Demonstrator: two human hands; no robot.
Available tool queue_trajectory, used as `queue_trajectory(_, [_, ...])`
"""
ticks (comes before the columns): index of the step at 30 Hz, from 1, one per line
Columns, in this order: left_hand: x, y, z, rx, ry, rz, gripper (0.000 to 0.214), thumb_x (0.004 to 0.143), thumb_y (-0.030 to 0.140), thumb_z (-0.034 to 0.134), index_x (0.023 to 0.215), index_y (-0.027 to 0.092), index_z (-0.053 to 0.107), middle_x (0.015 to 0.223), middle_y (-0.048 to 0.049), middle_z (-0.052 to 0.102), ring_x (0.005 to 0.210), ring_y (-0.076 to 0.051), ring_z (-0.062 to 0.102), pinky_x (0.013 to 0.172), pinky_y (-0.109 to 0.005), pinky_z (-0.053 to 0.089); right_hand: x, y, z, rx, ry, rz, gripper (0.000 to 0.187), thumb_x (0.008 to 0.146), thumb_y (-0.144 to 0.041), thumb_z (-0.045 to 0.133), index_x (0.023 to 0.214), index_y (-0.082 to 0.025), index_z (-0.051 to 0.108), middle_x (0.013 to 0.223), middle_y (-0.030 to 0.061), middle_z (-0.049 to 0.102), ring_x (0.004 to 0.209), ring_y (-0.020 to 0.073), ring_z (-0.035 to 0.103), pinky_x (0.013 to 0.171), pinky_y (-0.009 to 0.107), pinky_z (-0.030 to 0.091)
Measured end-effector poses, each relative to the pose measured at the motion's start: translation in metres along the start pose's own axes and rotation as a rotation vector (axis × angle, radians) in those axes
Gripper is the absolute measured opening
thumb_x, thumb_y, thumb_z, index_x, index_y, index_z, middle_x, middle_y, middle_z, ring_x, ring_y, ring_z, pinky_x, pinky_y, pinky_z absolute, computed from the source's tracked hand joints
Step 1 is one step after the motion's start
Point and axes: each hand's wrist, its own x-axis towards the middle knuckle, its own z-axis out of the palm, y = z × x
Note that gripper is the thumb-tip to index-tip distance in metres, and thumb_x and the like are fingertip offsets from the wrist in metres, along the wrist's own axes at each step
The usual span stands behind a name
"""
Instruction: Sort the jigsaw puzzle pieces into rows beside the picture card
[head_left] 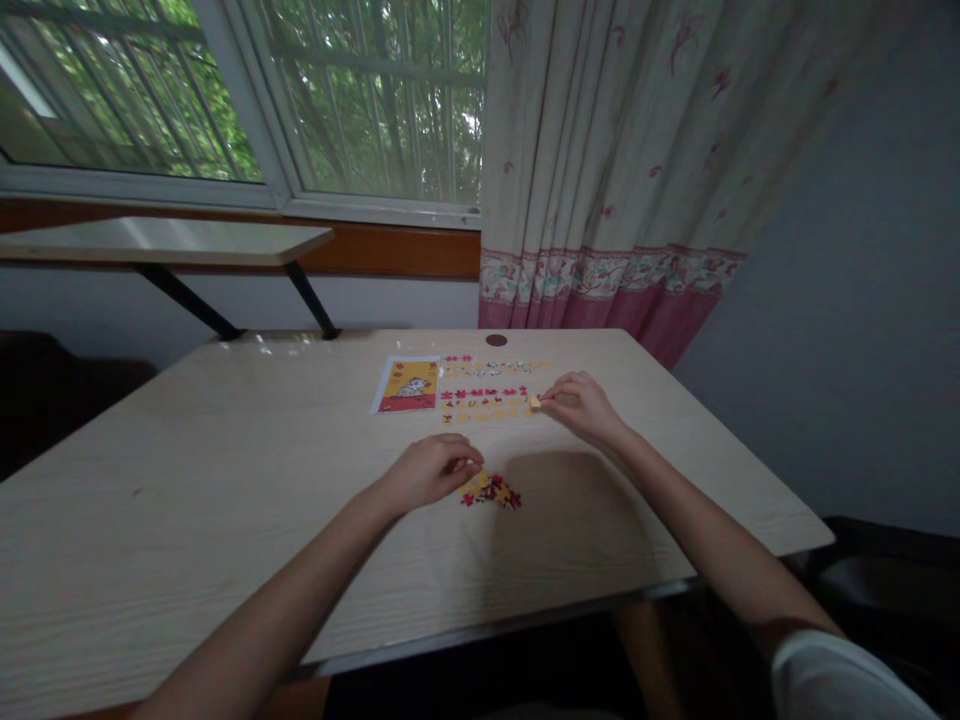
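My right hand [583, 405] pinches a yellow jigsaw puzzle piece [535, 403] at the right end of the sorted rows. Those rows of puzzle pieces [480, 393] are red, yellow and white, laid out side by side. Closer to me, my left hand [431, 470] is closed with thumb and fingertips together, at the left edge of a loose pile of red and yellow puzzle pieces [495, 490]. Whatever is in those fingertips is hidden or too small to name. Left of the rows lies a picture sheet [409, 386] showing a white spotted animal on yellow and red.
The pale wooden table [225, 500] has a dark round cable cover [496, 340] at its back edge. A raised shelf [172, 240] on black legs stands at the back left. Behind hang a floral curtain [600, 150] and a barred window [375, 100].
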Motion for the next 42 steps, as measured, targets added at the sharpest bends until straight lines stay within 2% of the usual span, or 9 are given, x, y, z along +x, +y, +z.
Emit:
queue_trajectory(3, [-0.001,-0.001,0.001,-0.021,-0.020,0.040,0.021,0.085,0.024,0.047,0.087,0.020,0.068,0.078,-0.0040,0.062,0.072,-0.014,0.057,0.066,-0.024,0.044,-0.002,0.019,0.005,0.036,-0.134,0.097,0.009,0.075,-0.029,0.067,0.074,-0.021,0.071,0.077,0.0028,0.069,0.076,0.0164,0.060,0.074,0.030,0.041])
queue_trajectory(6, [-0.002,-0.002,0.001,-0.021,-0.020,0.057,0.021,0.085,0.023,0.048,0.088,0.021,0.068,0.081,-0.0042,0.062,0.074,-0.014,0.058,0.067,-0.024,0.045,-0.005,0.032,0.010,0.066,-0.199,0.145,0.008,0.074,-0.026,0.067,0.074,-0.020,0.072,0.076,0.0030,0.069,0.071,0.0151,0.061,0.068,0.027,0.043])
queue_trajectory(10, [-0.003,-0.003,0.001,0.029,0.013,0.038,0.021,0.085,0.024,0.048,0.088,0.021,0.068,0.082,-0.0041,0.062,0.078,-0.016,0.058,0.069,-0.025,0.045,-0.006,0.039,0.014,0.053,-0.226,0.166,0.009,0.074,-0.026,0.066,0.076,-0.020,0.072,0.077,0.0034,0.070,0.070,0.0147,0.062,0.064,0.025,0.043])
queue_trajectory(18, [-0.004,-0.005,0.000,0.145,0.049,-0.042,0.022,0.085,0.024,0.045,0.096,0.021,0.064,0.087,-0.0044,0.063,0.081,-0.017,0.059,0.072,-0.027,0.046,-0.006,0.034,0.010,-0.057,-0.217,0.150,0.010,0.074,-0.028,0.066,0.079,-0.021,0.071,0.082,0.0039,0.070,0.077,0.0168,0.061,0.072,0.029,0.043])
queue_trajectory(24, [-0.004,-0.007,0.000,0.144,0.011,-0.025,0.022,0.083,0.028,0.049,0.099,0.021,0.064,0.086,-0.0044,0.061,0.081,-0.017,0.058,0.073,-0.028,0.046,-0.004,0.015,0.009,-0.079,-0.116,0.096,0.012,0.079,-0.026,0.060,0.077,-0.019,0.069,0.079,0.0045,0.069,0.077,0.0174,0.059,0.073,0.030,0.042])
queue_trajectory(29, [-0.003,-0.008,0.000,0.108,0.024,-0.011,0.020,0.084,0.027,0.050,0.096,0.021,0.065,0.088,-0.0050,0.060,0.086,-0.019,0.056,0.076,-0.029,0.045,-0.007,-0.015,0.025,-0.032,-0.130,-0.032,0.011,0.080,-0.025,0.058,0.078,-0.019,0.068,0.079,0.0026,0.068,0.077,0.0160,0.058,0.074,0.029,0.040])
queue_trajectory(36, [-0.002,0.000,-0.001,0.139,0.169,0.006,0.018,0.076,0.030,0.058,0.091,0.021,0.064,0.086,-0.0042,0.061,0.089,-0.020,0.053,0.078,-0.032,0.044,-0.019,-0.067,0.045,0.067,-0.153,-0.250,0.014,0.083,-0.031,0.056,0.080,-0.022,0.066,0.078,0.0008,0.068,0.077,0.0140,0.057,0.073,0.028,0.037])
queue_trajectory(42, [-0.002,0.006,-0.001,0.159,0.239,0.064,0.018,0.078,0.032,0.057,0.088,0.018,0.062,0.086,-0.0054,0.062,0.085,-0.020,0.053,0.074,-0.032,0.045,-0.022,-0.082,0.045,0.062,-0.130,-0.260,0.013,0.083,-0.030,0.056,0.080,-0.022,0.066,0.076,-0.0005,0.067,0.074,0.0137,0.056,0.072,0.029,0.035])
